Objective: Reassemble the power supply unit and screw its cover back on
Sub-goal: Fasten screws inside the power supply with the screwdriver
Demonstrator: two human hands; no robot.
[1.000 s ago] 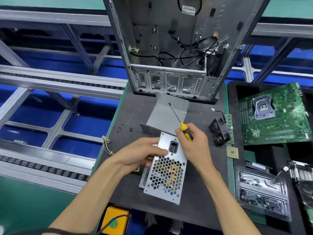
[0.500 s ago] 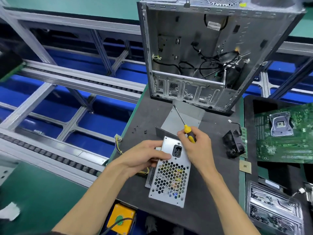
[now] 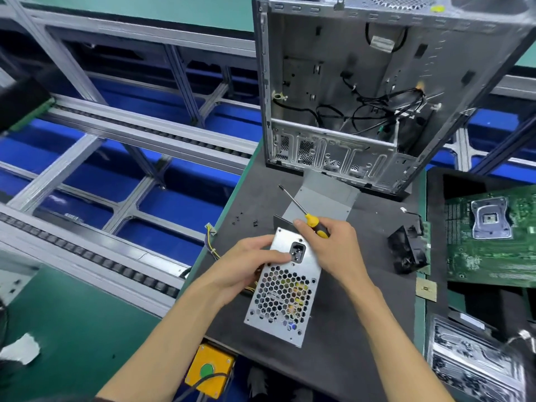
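I see the power supply (image 3: pixel 285 288) standing on the dark table (image 3: pixel 348 358), grille face up. My left hand (image 3: pixel 246 264) grips its left edge, thumb by the socket. Just right of the power supply, my right hand (image 3: pixel 333 248) curls round the screwdriver (image 3: pixel 307 216). Behind the power supply lie the cover (image 3: pixel 322 200) and loose screws (image 3: pixel 245 221), then the computer case (image 3: pixel 377 91).

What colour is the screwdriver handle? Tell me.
Yellow and black, on the screwdriver held in the right hand; seen in the head view.
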